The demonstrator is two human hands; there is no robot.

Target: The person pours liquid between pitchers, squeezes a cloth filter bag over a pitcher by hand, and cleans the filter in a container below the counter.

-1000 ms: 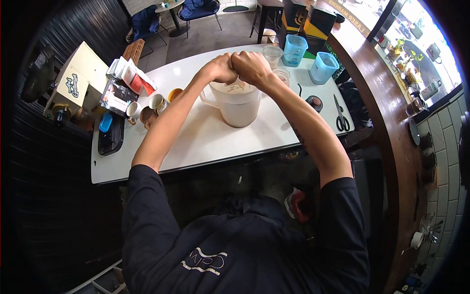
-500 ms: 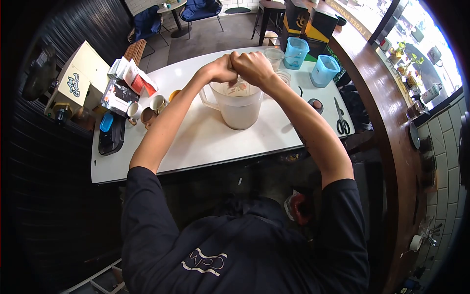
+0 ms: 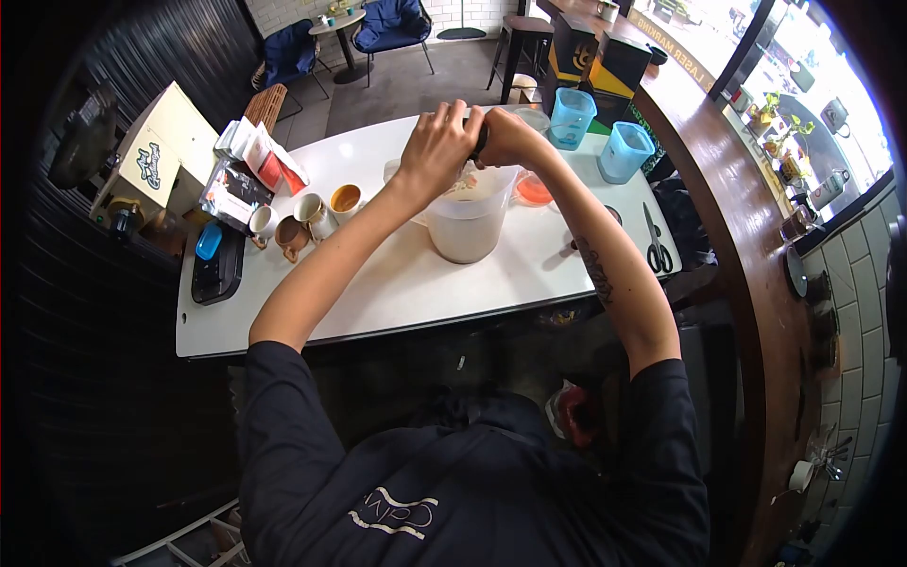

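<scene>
My left hand (image 3: pixel 439 146) and my right hand (image 3: pixel 511 139) are raised together over the mouth of a translucent white pitcher (image 3: pixel 465 227). Both have curled fingers, closed around a small dark thing (image 3: pixel 483 140) that shows between them; its kind is mostly hidden. The pitcher stands upright on the white table (image 3: pixel 378 302), with its handle on the left, partly behind my left wrist. Through its open top, pale contents with reddish marks are visible, too unclear to name. Just right of the pitcher, a clear container with an orange-red part (image 3: pixel 534 190) sits partly behind my right wrist.
Several mugs, among them an orange cup (image 3: pixel 346 199), stand to the left near a black tray (image 3: pixel 217 269) with a blue lid (image 3: pixel 208 240). Two blue jugs stand at the back right, one a blue jug (image 3: pixel 625 153). Black scissors (image 3: pixel 657 248) lie by the right edge.
My hands have shifted from stacked fists to side by side, and the dark thing now shows between them. The view has tilted slightly; the orange cup and orange-red container are more visible.
</scene>
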